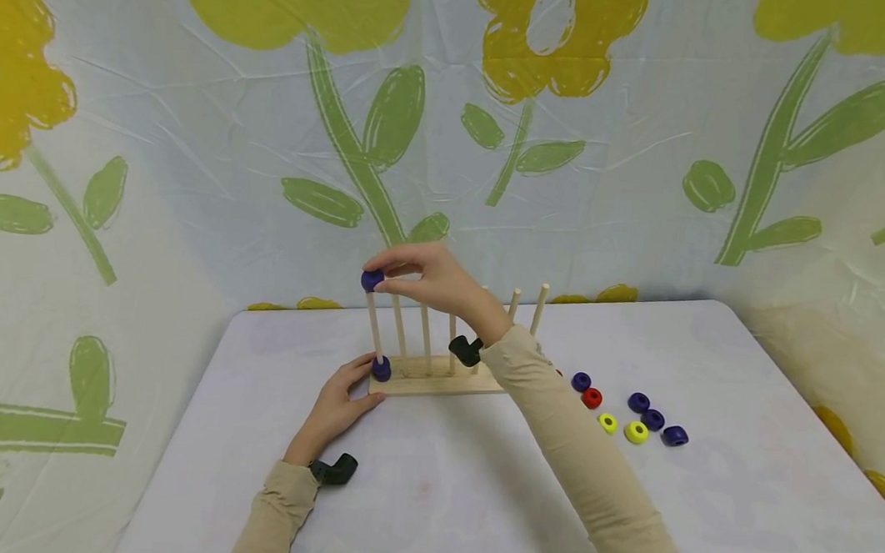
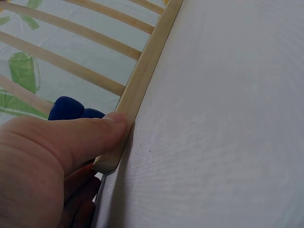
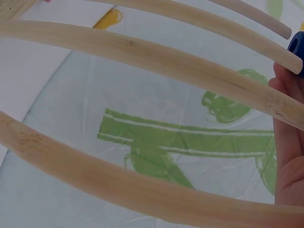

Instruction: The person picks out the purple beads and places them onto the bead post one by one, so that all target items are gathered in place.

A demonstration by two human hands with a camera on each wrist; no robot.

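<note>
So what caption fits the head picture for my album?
Right hand pinches a blue bead at the top of the leftmost peg; left hand grips the wooden base.

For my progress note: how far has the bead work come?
Seems done: blue round beads sit low on the leftmost thin wooden peg. In hand: the right hand holds another blue bead at that peg's top; the left hand holds the flat wooden base. Apparently left: loose blue, red and yellow round beads.

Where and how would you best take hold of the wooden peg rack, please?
I'd grip the wooden peg rack by the left end of its base, coming from the left, as the left hand does. The base is a long, flat plank, probably steadier to hold than the slim upright pegs.
</note>
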